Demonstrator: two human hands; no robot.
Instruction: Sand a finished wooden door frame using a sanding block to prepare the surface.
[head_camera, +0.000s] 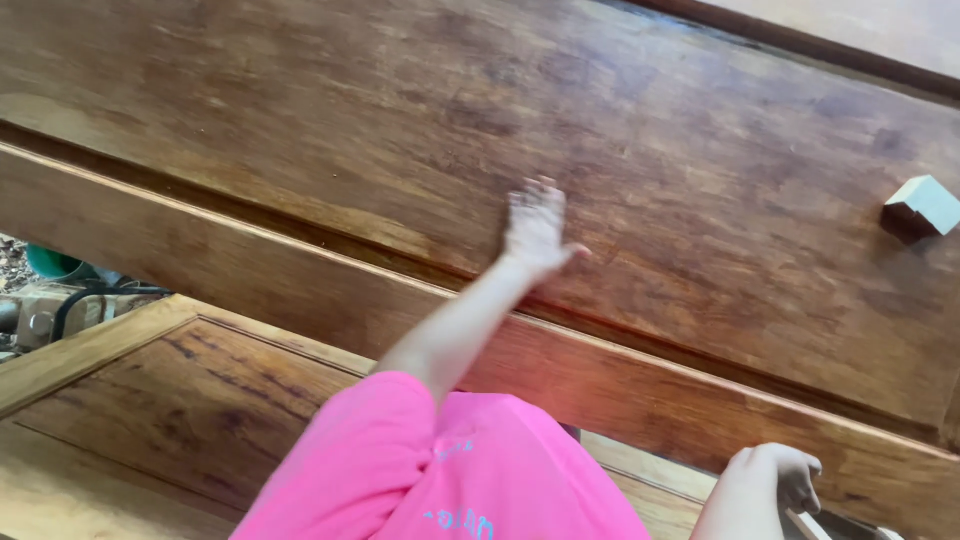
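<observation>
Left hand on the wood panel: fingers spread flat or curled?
Spread flat. The left hand lies palm-down on the brown wood panel, fingers extended, thumb out to the side. Motion blur hides finer detail.

Big brown wooden panels (300, 130) with raised frames fill the place; daylight shines on them, clutter (50, 295) at left
</observation>
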